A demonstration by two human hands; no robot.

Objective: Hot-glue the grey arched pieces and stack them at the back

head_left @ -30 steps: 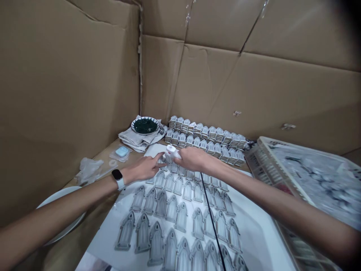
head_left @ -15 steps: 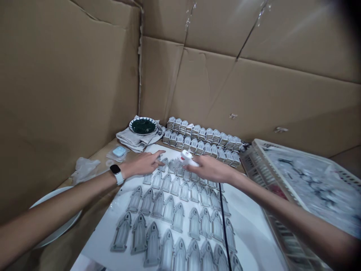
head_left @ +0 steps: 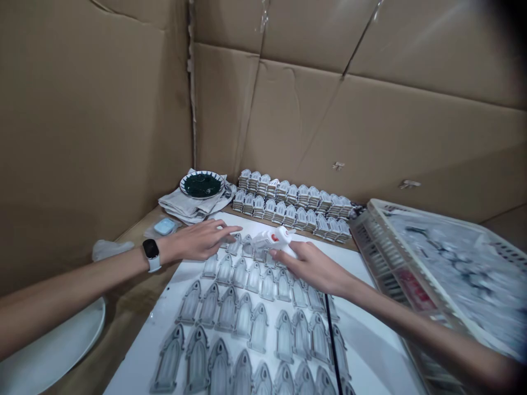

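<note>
My right hand [head_left: 307, 263] is wrapped round a white hot glue gun [head_left: 281, 236]; its nozzle end points left over the far rows of pieces. A black cord [head_left: 332, 340] trails toward me across the board. My left hand [head_left: 201, 240] is open, palm down, its fingers stretched toward the far left piece of the top row; whether the fingertips touch it I cannot tell. Rows of grey-edged, arch-shaped pieces [head_left: 226, 310] with pale centres lie flat on a white board [head_left: 366, 329].
Stacks of similar arched pieces [head_left: 300, 216] line the back. A plate of dark green material [head_left: 201, 185] sits on folded cloths [head_left: 177, 204] at back left. A plastic crate [head_left: 376, 258] with bagged items stands right. A white basin [head_left: 53, 351] is at left. Cardboard walls [head_left: 296, 120] enclose the table.
The glue gun has turned, its body now lying more level and pointing left. My left hand has drawn slightly left, with its fingers lying flatter. The whole view has shifted a little.
</note>
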